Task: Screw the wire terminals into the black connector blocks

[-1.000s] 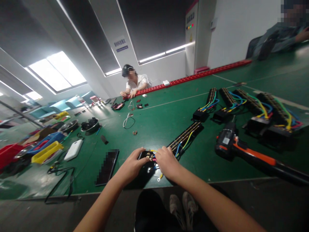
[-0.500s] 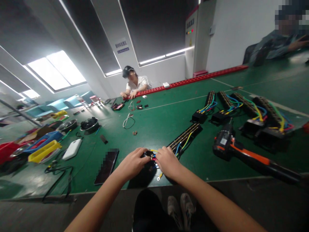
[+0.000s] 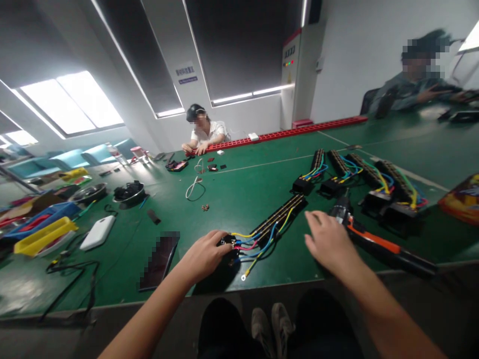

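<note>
My left hand (image 3: 208, 254) grips a small black connector block (image 3: 229, 243) at the near end of a wired terminal strip. Yellow, blue and red wires run from this block to the long black strip with brass-coloured rows (image 3: 279, 217). A yellow-green wire (image 3: 258, 257) ends in a bare ring lug lying toward the table's front edge. My right hand (image 3: 327, 242) hovers right of the strip, its fingers apart and nothing in them. Just beyond it lies a black and orange cordless drill (image 3: 377, 242), whose chuck end is partly behind the hand.
Several similar wired strips (image 3: 359, 167) lie at the back right. Left of my hands are a phone (image 3: 159, 262), a white power bank (image 3: 98, 233), a yellow bin (image 3: 45, 237) and a metal bowl (image 3: 129, 194). Small brass parts (image 3: 205, 207) sit mid-table. Two people sit across the table.
My right hand has left the wires by the connector block and moved right to beside the drill, fingers opening. My left hand stays on the block. The view has shifted slightly right.
</note>
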A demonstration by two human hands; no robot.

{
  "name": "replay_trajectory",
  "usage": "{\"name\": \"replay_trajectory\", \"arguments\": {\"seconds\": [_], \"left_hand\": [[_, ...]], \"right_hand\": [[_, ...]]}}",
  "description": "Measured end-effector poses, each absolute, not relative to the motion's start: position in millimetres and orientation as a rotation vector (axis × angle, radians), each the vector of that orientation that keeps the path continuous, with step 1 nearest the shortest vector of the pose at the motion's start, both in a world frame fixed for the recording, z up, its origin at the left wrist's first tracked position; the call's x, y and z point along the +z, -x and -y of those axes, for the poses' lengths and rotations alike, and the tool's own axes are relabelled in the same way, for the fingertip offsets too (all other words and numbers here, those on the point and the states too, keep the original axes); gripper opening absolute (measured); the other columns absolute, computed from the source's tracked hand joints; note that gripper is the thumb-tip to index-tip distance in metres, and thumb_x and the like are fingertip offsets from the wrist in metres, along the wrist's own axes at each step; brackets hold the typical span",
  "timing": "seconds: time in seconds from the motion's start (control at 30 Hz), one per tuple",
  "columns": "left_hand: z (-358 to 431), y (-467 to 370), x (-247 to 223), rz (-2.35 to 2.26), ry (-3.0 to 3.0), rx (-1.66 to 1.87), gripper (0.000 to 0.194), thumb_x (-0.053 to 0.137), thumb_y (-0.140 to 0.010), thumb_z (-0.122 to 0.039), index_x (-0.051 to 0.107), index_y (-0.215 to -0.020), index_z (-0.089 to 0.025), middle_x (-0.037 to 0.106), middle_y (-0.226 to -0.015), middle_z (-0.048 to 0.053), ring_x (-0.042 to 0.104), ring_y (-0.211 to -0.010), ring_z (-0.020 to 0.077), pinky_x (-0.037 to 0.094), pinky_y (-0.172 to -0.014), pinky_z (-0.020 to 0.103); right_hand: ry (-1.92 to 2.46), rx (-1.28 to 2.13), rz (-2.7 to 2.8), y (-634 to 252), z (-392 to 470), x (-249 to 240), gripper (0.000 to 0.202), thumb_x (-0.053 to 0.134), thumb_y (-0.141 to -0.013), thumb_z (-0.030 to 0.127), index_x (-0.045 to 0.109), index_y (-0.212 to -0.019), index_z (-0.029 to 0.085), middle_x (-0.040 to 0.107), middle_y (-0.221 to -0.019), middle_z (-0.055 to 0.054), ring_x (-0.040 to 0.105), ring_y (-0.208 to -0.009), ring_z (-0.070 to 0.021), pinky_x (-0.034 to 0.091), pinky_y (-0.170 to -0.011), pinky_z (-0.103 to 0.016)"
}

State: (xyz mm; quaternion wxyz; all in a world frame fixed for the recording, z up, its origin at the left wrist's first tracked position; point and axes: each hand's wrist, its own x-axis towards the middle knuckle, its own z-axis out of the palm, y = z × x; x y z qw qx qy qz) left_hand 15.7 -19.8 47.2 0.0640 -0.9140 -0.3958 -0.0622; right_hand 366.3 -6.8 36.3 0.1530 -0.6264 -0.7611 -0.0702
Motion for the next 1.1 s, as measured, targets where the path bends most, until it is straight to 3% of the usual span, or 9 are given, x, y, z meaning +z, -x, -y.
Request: {"name": "replay_trajectory", "arguments": {"seconds": [0.13, 0.23, 0.33, 0.47, 0.6, 0.77, 0.9, 1.0, 1.1], "left_hand": [[21.7, -14.5, 39.6, 1.18, 2.725, -0.261, 0.023, 0.051, -0.093, -0.014, 0.067, -0.107, -0.022, 0.055, -0.13, 0.013, 0.055, -0.119, 0.0277, 0.053, -0.097, 0.046], [21.2, -13.5, 35.4, 1.172, 2.709, -0.319, 0.024, 0.052, -0.093, -0.013, 0.068, -0.108, -0.022, 0.056, -0.129, 0.013, 0.055, -0.119, 0.0284, 0.054, -0.096, 0.047], [21.1, -12.9, 32.3, 1.17, 2.702, -0.388, 0.024, 0.052, -0.093, -0.013, 0.068, -0.108, -0.024, 0.058, -0.127, 0.011, 0.057, -0.117, 0.0262, 0.054, -0.097, 0.046], [22.6, -12.1, 27.4, 1.184, 2.686, -0.445, 0.026, 0.054, -0.092, -0.012, 0.068, -0.111, -0.024, 0.058, -0.128, 0.01, 0.057, -0.117, 0.0247, 0.053, -0.099, 0.044], [24.7, -12.0, 23.8, 1.181, 2.665, -0.452, 0.032, 0.052, -0.092, -0.011, 0.066, -0.117, -0.025, 0.056, -0.129, 0.012, 0.055, -0.119, 0.0267, 0.054, -0.098, 0.045], [28.1, -14.5, 25.0, 1.202, 2.673, -0.492, 0.026, 0.051, -0.094, -0.013, 0.067, -0.112, -0.023, 0.055, -0.128, 0.012, 0.054, -0.118, 0.0261, 0.054, -0.097, 0.043], [30.2, -15.8, 25.2, 1.204, 2.659, -0.509, 0.024, 0.052, -0.095, -0.015, 0.066, -0.113, -0.023, 0.055, -0.127, 0.011, 0.054, -0.12, 0.0257, 0.053, -0.098, 0.043], [30.7, -15.6, 23.6, 1.207, 2.633, -0.526, 0.023, 0.053, -0.094, -0.016, 0.066, -0.112, -0.024, 0.055, -0.128, 0.011, 0.053, -0.121, 0.0268, 0.054, -0.097, 0.044], [31.4, -14.7, 22.2, 1.205, 2.624, -0.54, 0.024, 0.054, -0.093, -0.015, 0.067, -0.112, -0.024, 0.055, -0.129, 0.011, 0.054, -0.121, 0.0266, 0.053, -0.098, 0.044]], "right_hand": [[2.23, -0.253, 2.186, -438.4, 1.1, 30.1, 0.068, 0.061, -0.084, 0.033, 0.041, -0.142, 0.006, 0.055, -0.126, -0.027, 0.057, -0.106, -0.0441, 0.046, -0.083, -0.058], [2.32, -0.156, 2.297, -460.0, 3.3, 29.7, 0.074, 0.06, -0.082, 0.031, 0.034, -0.149, 0.012, 0.046, -0.142, -0.025, 0.058, -0.107, -0.0444, 0.048, -0.081, -0.059], [2.311, -0.07, 2.376, -473.3, 3.4, 30.0, 0.081, 0.055, -0.079, 0.018, 0.025, -0.155, 0.018, 0.04, -0.148, -0.024, 0.062, -0.104, -0.0409, 0.05, -0.077, -0.053], [2.182, 0.092, 2.4, -490.3, -5.9, 24.8, 0.091, 0.054, -0.076, 0.011, 0.012, -0.157, 0.011, 0.057, -0.125, -0.025, 0.065, -0.1, -0.0347, 0.049, -0.079, -0.041], [2.087, 0.213, 2.3, -494.8, -17.1, 19.3, 0.099, 0.056, -0.071, 0.012, 0.007, -0.157, 0.011, 0.059, -0.123, -0.022, 0.066, -0.1, -0.0299, 0.046, -0.083, -0.035], [2.014, 0.275, 2.204, -491.8, -17.6, 24.6, 0.095, 0.054, -0.071, 0.012, 0.013, -0.156, 0.009, 0.058, -0.13, -0.021, 0.06, -0.117, -0.0297, 0.044, -0.094, -0.035], [1.915, 0.294, 1.901, -482.4, -7.5, 59.8, 0.088, 0.057, -0.073, 0.017, 0.022, -0.154, 0.009, 0.06, -0.13, -0.021, 0.06, -0.116, -0.0334, 0.046, -0.096, -0.042], [1.644, 0.505, 1.533, -464.3, 7.7, 108.8, 0.082, 0.058, -0.076, 0.018, 0.03, -0.152, 0.014, 0.059, -0.133, -0.022, 0.063, -0.111, -0.0334, 0.05, -0.088, -0.042], [1.496, 0.577, 1.342, -440.6, 28.8, 162.4, 0.062, 0.048, -0.091, 0.033, 0.039, -0.148, 0.011, 0.054, -0.136, -0.03, 0.068, -0.099, -0.0315, 0.053, -0.073, -0.041]]}}
